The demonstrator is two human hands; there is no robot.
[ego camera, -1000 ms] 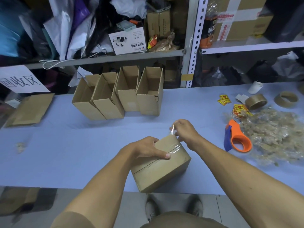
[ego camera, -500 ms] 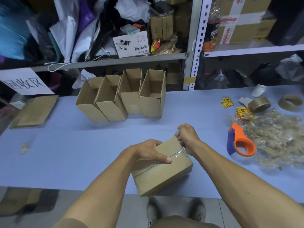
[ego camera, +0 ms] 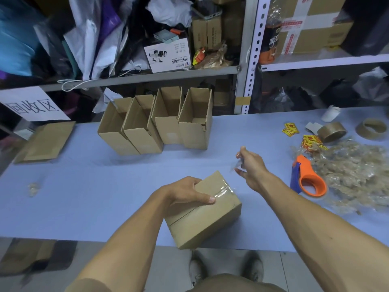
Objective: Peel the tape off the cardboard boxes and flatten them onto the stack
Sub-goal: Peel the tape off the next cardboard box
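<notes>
1. My left hand [ego camera: 185,193] grips the sealed box [ego camera: 205,209] at the near table [ego camera: 84,197] edge; it looks light, stiff, likely hollow.
2. My right hand [ego camera: 249,167] pinches a peeled tape scrap [ego camera: 239,165]: thin, clingy.
3. Remaining tape [ego camera: 223,191] crosses the top; I'd lift it at its loose right end.

The left hand [ego camera: 185,192] covers the near left part of the box [ego camera: 207,218] top, and its fingers beyond the far edge are out of sight. The scrap of clear tape [ego camera: 239,165] pinched in the right hand [ego camera: 250,167] is blurred and see-through, so its outline and length cannot be told. The print on the yellow stickers [ego camera: 290,128] is too small to read. The heap of peeled tape [ego camera: 353,175] runs off the right edge, as does the desk [ego camera: 84,186]. The flat cardboard [ego camera: 48,141] at the left is dim, so its layers cannot be counted
</notes>
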